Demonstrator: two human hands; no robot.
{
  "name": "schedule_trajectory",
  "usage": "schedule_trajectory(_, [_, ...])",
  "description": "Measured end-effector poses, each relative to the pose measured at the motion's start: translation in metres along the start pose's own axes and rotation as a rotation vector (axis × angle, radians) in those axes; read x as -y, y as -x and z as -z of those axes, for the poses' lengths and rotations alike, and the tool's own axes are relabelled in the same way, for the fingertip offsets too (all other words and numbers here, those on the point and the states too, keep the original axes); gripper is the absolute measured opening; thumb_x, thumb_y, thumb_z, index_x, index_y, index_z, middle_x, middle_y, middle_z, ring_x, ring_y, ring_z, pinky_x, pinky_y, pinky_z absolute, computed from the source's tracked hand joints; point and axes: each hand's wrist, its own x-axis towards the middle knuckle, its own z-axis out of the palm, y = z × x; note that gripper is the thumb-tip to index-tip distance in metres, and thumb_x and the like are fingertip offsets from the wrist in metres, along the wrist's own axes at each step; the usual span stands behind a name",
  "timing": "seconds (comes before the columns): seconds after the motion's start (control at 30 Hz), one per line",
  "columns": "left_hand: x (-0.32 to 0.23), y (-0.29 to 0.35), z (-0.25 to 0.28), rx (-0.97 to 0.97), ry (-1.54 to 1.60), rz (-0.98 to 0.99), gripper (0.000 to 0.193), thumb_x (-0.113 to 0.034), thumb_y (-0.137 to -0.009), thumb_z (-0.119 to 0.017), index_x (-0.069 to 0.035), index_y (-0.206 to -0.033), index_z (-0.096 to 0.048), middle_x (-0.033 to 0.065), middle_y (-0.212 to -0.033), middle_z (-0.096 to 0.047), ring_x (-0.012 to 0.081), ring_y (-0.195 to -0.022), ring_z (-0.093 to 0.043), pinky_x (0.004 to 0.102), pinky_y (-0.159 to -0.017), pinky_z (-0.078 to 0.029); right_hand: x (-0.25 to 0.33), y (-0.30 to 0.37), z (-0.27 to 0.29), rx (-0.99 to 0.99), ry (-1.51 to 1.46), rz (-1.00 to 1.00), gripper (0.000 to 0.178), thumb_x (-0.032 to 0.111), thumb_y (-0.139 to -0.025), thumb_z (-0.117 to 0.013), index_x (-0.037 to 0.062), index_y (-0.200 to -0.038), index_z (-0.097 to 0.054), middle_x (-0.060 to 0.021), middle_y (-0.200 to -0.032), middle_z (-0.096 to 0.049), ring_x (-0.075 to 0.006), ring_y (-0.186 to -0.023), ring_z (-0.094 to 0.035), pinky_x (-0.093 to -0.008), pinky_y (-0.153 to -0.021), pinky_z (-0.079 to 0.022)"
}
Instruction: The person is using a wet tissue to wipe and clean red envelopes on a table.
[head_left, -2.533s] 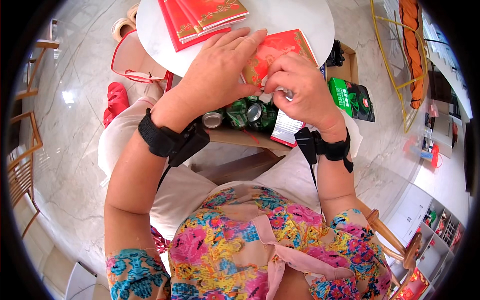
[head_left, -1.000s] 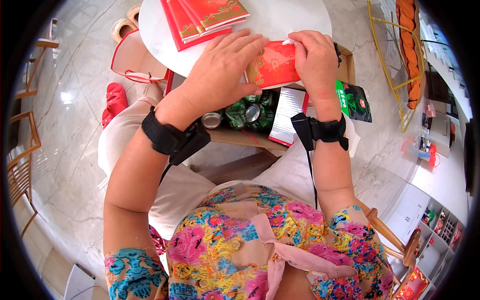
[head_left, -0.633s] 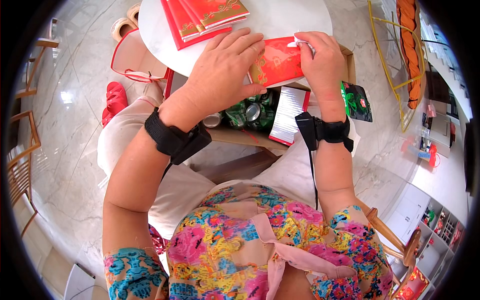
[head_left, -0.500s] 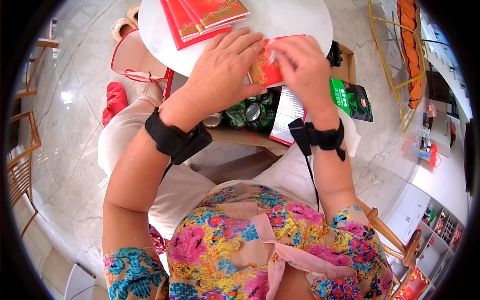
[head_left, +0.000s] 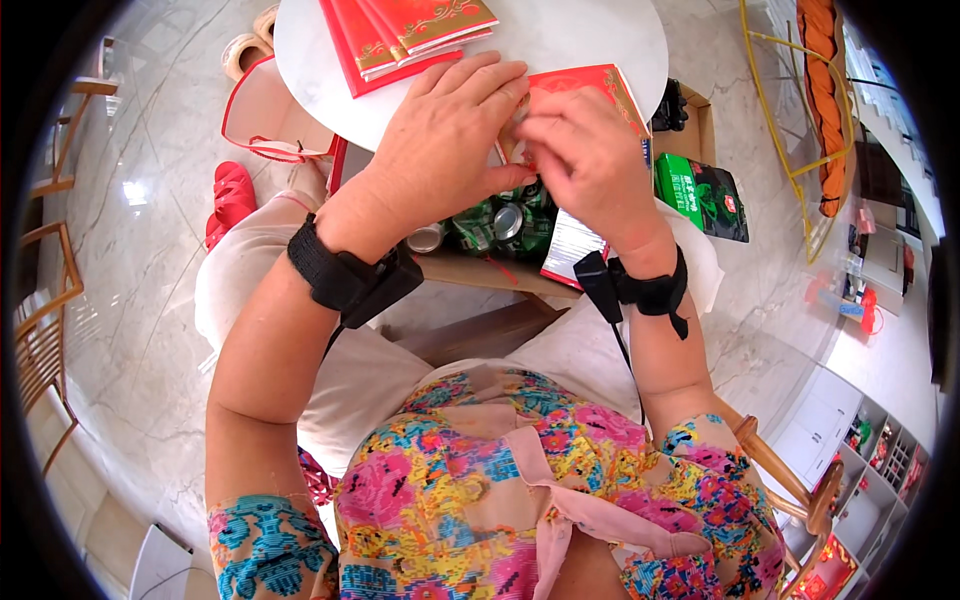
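Note:
A red booklet with a gold scroll border (head_left: pixel 600 80) lies at the near edge of the round white table (head_left: pixel 640 40), partly covered by both hands. My left hand (head_left: pixel 450 125) rests flat on its left side, fingers stretched out and thumb apart. Over the booklet's near part, my right hand (head_left: pixel 590 165) is closed with thumb and fingers pinched, close to the left fingertips. A small whitish bit shows by its fingertips; what it is cannot be made out. Farther left on the table is a stack of similar red and gold booklets (head_left: pixel 410 40).
Below the table edge, a cardboard box (head_left: pixel 470 272) holds several green cans (head_left: pixel 475 225) and a white printed sheet (head_left: pixel 575 250). A green and black packet (head_left: pixel 705 195) lies to the right. On the left are an open red-trimmed bag (head_left: pixel 275 110) and a red slipper (head_left: pixel 232 200).
My right hand has moved slightly left and nearer to me, toward the left fingertips. More of the booklet's far right corner shows. My left hand stays in place.

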Motion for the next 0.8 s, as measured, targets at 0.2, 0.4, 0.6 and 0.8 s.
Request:
schedule_trajectory(0.2, [-0.002,-0.002,0.002,0.012,-0.03,-0.001,0.078,-0.039,-0.075,-0.083,-0.005,-0.139,-0.055,0.0078,-0.148,-0.052,0.0289,-0.139,-0.045,0.0429,-0.115,-0.036,-0.037,0.005,0.028,-0.046,0.225,-0.196,0.012,0.003,-0.076,-0.07,0.0084,-0.086,-0.071,-0.0072,-0.09,-0.066,-0.03,-0.089,-0.064,-0.0417,-0.079,-0.052])
schedule_trajectory(0.4, [-0.002,-0.001,0.0,0.018,-0.052,-0.002,0.078,-0.042,-0.077,-0.081,-0.005,-0.139,-0.055,0.0081,-0.148,-0.052,0.0289,-0.139,-0.045,0.0429,-0.115,-0.036,-0.023,0.007,0.024,-0.027,0.088,-0.134,0.012,0.002,-0.074,-0.07,0.0079,-0.084,-0.068,-0.0077,-0.088,-0.064,-0.0303,-0.086,-0.063,-0.0402,-0.076,-0.052])
schedule_trajectory(0.6, [-0.002,-0.001,0.002,0.002,-0.053,0.007,0.078,-0.044,-0.077,-0.08,-0.004,-0.138,-0.055,0.0085,-0.147,-0.052,0.0294,-0.138,-0.045,0.0428,-0.114,-0.037,-0.017,0.003,0.02,0.057,0.051,-0.067,0.012,0.001,-0.074,-0.069,0.0081,-0.083,-0.066,-0.0074,-0.087,-0.062,-0.0297,-0.084,-0.063,-0.0413,-0.075,-0.053])
schedule_trajectory(0.8, [-0.003,-0.002,0.001,0.006,-0.051,0.011,0.077,-0.044,-0.076,-0.081,-0.004,-0.137,-0.055,0.0084,-0.146,-0.053,0.0291,-0.138,-0.046,0.0426,-0.113,-0.037,-0.022,0.006,0.023,-0.025,0.162,-0.201,0.011,0.002,-0.073,-0.069,0.0092,-0.081,-0.066,-0.0071,-0.085,-0.062,-0.0291,-0.084,-0.064,-0.0398,-0.072,-0.053])
